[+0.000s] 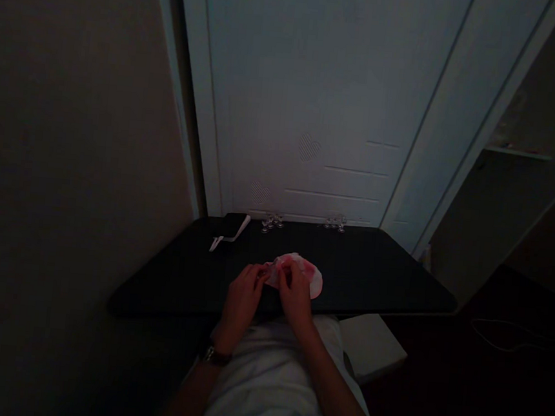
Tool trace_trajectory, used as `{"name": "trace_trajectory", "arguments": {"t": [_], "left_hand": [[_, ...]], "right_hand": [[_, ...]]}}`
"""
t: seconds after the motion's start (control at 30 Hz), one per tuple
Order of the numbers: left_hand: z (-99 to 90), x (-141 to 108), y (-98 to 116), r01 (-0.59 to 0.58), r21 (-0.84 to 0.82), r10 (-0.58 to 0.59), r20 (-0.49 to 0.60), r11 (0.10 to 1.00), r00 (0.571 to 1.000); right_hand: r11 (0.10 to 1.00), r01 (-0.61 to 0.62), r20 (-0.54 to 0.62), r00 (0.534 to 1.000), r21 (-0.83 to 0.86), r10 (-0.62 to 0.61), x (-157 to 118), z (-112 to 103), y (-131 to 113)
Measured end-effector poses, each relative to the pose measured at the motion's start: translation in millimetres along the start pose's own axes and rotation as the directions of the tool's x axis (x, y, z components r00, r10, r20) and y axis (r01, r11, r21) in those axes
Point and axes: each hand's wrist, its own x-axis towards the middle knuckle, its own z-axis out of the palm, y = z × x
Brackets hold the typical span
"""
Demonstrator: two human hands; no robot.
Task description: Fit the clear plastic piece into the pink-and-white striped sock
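A pink and white piece that looks like thin cloth (315,282) is at the front middle of the dark table, between my hands. My left hand (245,292) has its fingers bent and closed at the left edge of the piece. From the right, my right hand (295,292) pinches the middle of it, thumb and forefinger together. The fingertips of both hands are close to each other. Dim light and the fingers hide the details of the piece, so its exact kind cannot be made out.
A dark, flat object with white edges (233,226) stands at the table's back left. Small clear pieces lie along the back edge in a left cluster (272,222) and a right cluster (336,223). A white panel (311,94) rises behind the table (378,278). A pale box-like object (371,346) sits below, at right.
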Motion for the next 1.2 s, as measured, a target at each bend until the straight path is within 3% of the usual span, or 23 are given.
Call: {"name": "trace_trajectory", "arguments": {"t": [0.43, 0.8, 1.2], "left_hand": [[0.8, 2.3, -0.5, 0.003, -0.018, -0.004, -0.045, 1.0, 0.999], [1.9, 1.5, -2.7, 0.069, -0.032, -0.074, -0.163, 0.997, 0.984], [2.9, 2.1, -5.7, 0.108, -0.152, -0.132, -0.155, 0.982, 0.979]], "right_hand": [[1.0, -0.006, -0.011, 1.0, -0.028, 0.006, 0.2, -0.6, -0.4], [0.999, -0.013, 0.007, 1.0, -0.037, 0.013, -0.6, 0.0, 0.9], [1.0, -0.015, -0.007, 1.0, -0.008, 0.015, 0.0, -0.9, 0.3]]}}
